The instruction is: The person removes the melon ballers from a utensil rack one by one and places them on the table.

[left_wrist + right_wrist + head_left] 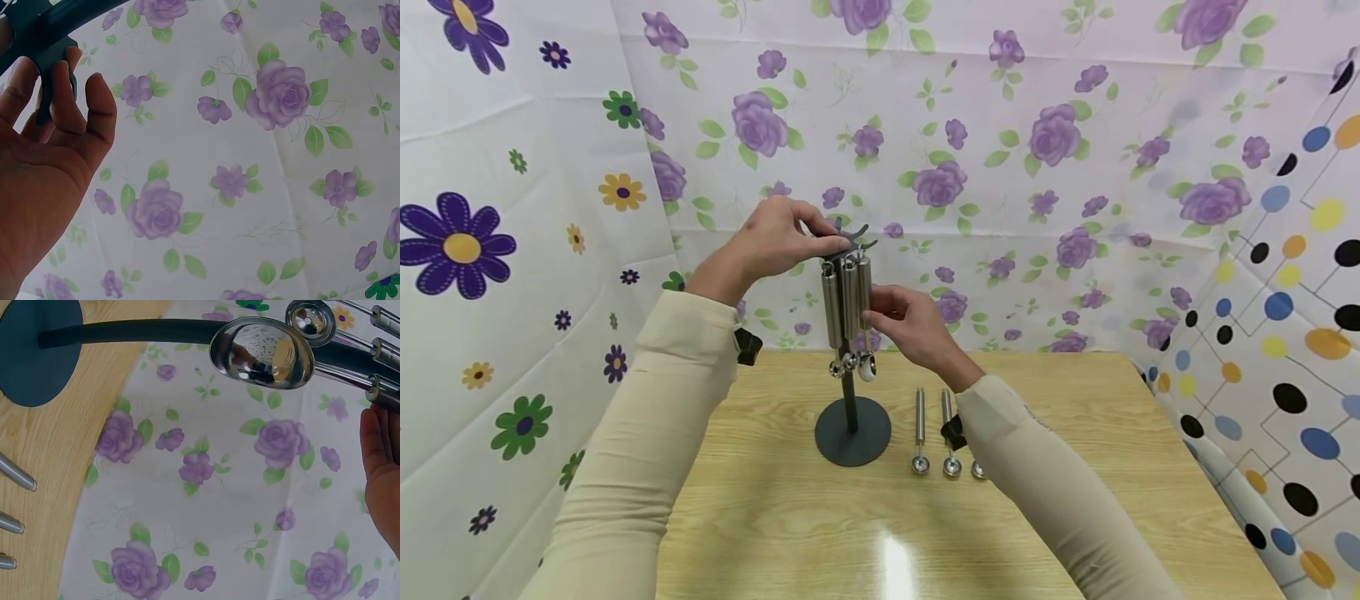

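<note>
I count six metal utensils in all: three at the stand (pixel 852 448) and three lying on the table (pixel 760 517). The single dark stand rises upright from its round base near the table's far edge, and all three utensils up there point heads down.

On my head feed, the left hand (pixel 778 236) has its thumb and fingers closed about the hooked top of the stand. The right hand (pixel 916 327) pinches the handle of the rightmost upper utensil (pixel 866 283) between thumb and fingers; I can't tell whether its loop is seated on a hook. The other two, the left upper utensil (pixel 832 308) and middle upper utensil (pixel 851 298), hang just beside it.

On my right wrist feed I see into two bowls, one large and one smaller, their shiny metal full of reflections.

To the stand's right lie the first table utensil (pixel 921 417), the second table utensil (pixel 947 404) and the third table utensil (pixel 978 470), in a row near each other, the last partly hidden by the right sleeve (pixel 1045 467).
</note>
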Demonstrator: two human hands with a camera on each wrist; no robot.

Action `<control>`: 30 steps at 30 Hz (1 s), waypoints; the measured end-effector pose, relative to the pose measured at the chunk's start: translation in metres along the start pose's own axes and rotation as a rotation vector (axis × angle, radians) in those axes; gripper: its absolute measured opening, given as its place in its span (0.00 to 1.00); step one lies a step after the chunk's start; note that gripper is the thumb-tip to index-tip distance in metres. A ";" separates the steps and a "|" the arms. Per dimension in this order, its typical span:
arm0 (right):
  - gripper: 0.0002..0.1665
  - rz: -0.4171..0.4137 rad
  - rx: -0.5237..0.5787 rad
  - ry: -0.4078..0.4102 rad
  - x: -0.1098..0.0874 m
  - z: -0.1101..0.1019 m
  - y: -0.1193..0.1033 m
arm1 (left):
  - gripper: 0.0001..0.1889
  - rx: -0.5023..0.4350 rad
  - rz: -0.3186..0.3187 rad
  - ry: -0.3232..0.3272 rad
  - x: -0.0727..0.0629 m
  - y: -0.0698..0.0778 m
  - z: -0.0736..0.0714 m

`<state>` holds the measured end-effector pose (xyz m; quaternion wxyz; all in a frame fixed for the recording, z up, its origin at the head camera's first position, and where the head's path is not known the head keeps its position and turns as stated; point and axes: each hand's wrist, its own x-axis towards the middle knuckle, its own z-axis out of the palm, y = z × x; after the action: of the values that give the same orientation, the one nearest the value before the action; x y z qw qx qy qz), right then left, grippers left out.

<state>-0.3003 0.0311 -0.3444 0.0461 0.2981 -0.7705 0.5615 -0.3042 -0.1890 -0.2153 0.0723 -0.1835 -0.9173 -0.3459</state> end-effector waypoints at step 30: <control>0.19 0.094 -0.047 0.081 -0.045 -0.030 0.036 | 0.14 -0.002 0.008 -0.060 0.008 -0.001 -0.003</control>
<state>-0.2894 0.0827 -0.3818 0.0581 0.2375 -0.7941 0.5564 -0.3122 -0.1889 -0.2117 0.0458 -0.1974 -0.9180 -0.3410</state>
